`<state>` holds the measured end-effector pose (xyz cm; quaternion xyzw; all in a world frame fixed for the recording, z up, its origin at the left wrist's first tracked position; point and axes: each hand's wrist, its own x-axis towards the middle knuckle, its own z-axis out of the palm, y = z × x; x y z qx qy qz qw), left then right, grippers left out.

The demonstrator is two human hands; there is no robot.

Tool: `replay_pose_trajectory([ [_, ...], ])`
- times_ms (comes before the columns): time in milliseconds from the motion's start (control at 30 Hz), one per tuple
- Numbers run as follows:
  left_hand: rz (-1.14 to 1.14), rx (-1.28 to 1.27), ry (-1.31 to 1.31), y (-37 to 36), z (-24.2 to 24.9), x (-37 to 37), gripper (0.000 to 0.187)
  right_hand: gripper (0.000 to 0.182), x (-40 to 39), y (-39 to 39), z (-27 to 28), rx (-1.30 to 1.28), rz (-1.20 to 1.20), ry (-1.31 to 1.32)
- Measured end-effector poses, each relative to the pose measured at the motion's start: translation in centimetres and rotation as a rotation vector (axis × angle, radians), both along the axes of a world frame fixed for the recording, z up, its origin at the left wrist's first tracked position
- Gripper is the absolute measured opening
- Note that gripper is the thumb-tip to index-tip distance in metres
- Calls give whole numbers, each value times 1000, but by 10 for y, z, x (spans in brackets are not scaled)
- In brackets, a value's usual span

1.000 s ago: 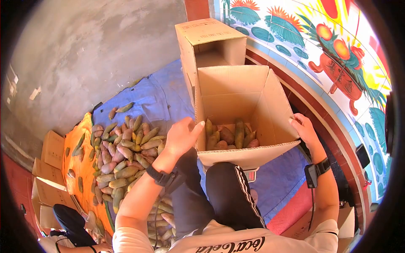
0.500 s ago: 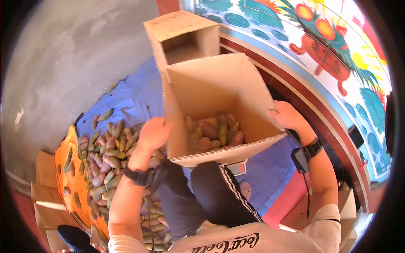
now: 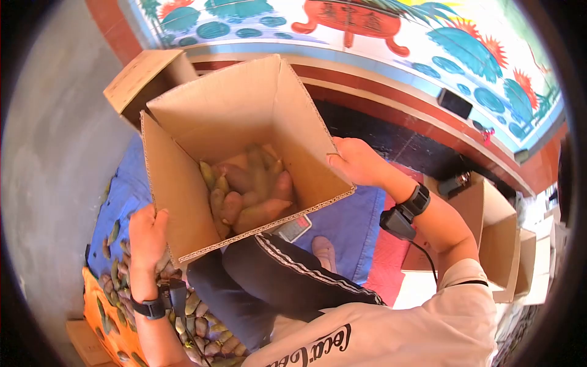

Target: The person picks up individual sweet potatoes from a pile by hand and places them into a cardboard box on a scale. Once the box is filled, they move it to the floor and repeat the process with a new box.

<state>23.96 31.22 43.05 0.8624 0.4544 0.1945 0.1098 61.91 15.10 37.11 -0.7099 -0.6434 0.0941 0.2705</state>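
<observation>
An open cardboard box (image 3: 158, 177) is held between my two hands above my knees, tilted with its mouth toward me. My left hand (image 3: 148, 237) grips the left wall, thumb along the edge. On the opposite side, my right hand (image 3: 359, 161) is closed over the right wall's top edge, the fingers partly hidden. Inside, oblong green and reddish produce (image 3: 254, 183) lies heaped at the bottom. Below the box's front edge a scale (image 3: 296, 227) shows in part on the blue cloth.
More of the oblong produce (image 3: 199, 312) is piled at lower left, on blue cloth (image 3: 351, 226) and orange cloth (image 3: 98, 300). Another open box (image 3: 143, 73) stands behind. Cardboard boxes (image 3: 489, 226) stand at right. A dark phone-like device (image 3: 455, 103) is by the painted wall (image 3: 391, 67).
The view has swung to the right. The box has turned and tips more toward me, showing more of the produce inside. Both hands keep their hold on its sides.
</observation>
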Motion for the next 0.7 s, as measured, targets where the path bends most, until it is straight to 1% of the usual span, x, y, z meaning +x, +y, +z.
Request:
replay_pose_trajectory([
  [67, -52, -10, -1, -5, 12, 22, 24, 30, 5, -24, 0, 22, -57, 30],
  [133, -98, -18, -1, -9, 21, 42, 24, 28, 7, -48, 7, 19, -120, 158],
  [167, -129, -6, -7, -10, 24, 51, 23, 28, 9, -59, 9, 25, -134, 159],
  [233, -176, 8, -13, -15, 30, 69, 23, 27, 13, -81, 14, 99, -229, 216],
  [267, -197, -10, -16, -18, 32, 78, 23, 27, 13, -93, 21, 104, -245, 215],
  [333, -231, -28, -20, -18, 36, 95, 23, 26, 12, -116, 38, 93, -299, 318],
  [367, -270, -25, -17, -17, 35, 105, 23, 26, 13, -127, 40, 91, -314, 316],
  [433, -333, -30, -20, -13, 32, 127, 23, 26, 14, -150, 43, 20, -440, 274],
  [500, -431, -83, -51, -9, 26, 150, 24, 25, 12, -169, 48, 1, -505, 271],
  [533, -484, -137, -122, -10, 22, 163, 24, 25, 10, -178, 50, -16, -547, 276],
  [633, -552, -185, -113, -12, 17, 198, 24, 29, 5, -201, 55, 5, -616, 265],
  [700, -599, -217, -92, -7, 7, 222, 24, 28, 7, -215, 57, -9, -670, 225],
])
